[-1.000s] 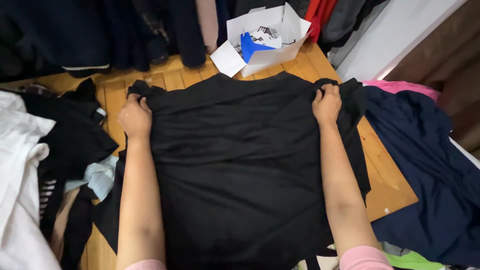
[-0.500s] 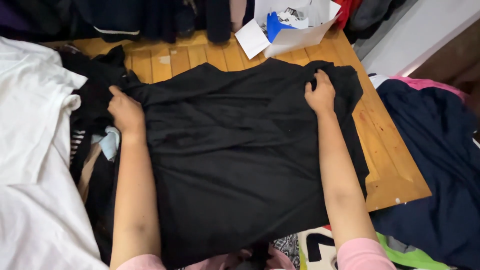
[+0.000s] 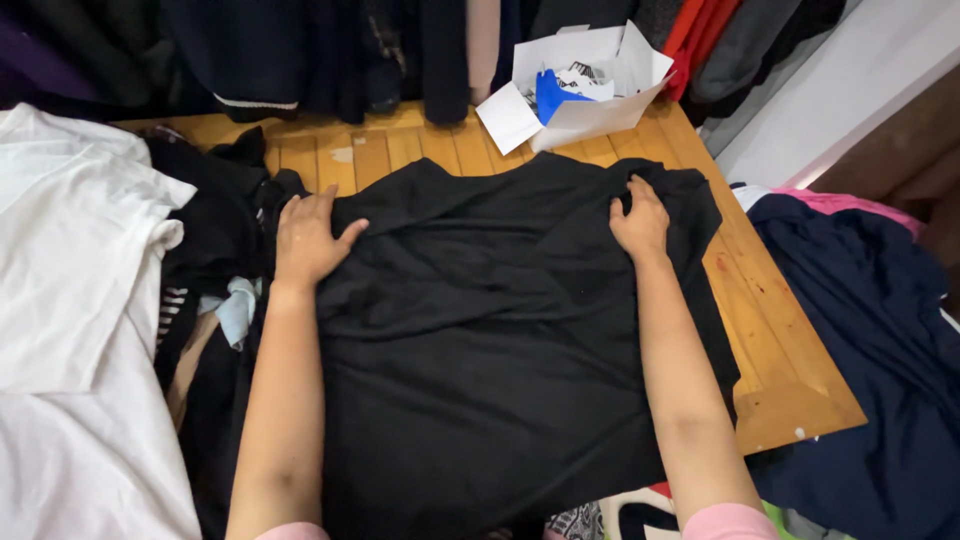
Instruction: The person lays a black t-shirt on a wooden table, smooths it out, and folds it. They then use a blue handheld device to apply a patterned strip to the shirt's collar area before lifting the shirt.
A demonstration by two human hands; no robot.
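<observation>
black garment spread mostly flat on wooden surface. left hand open, pressing its left edge; right hand pinching a fold near the top. smoothed, apparently not yet folded.

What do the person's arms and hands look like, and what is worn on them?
Both arms are bare from the wrists almost to the shoulders. Short pink sleeves show at the bottom edge. The left hand and right hand wear no gloves; no rings or watch are visible.
</observation>
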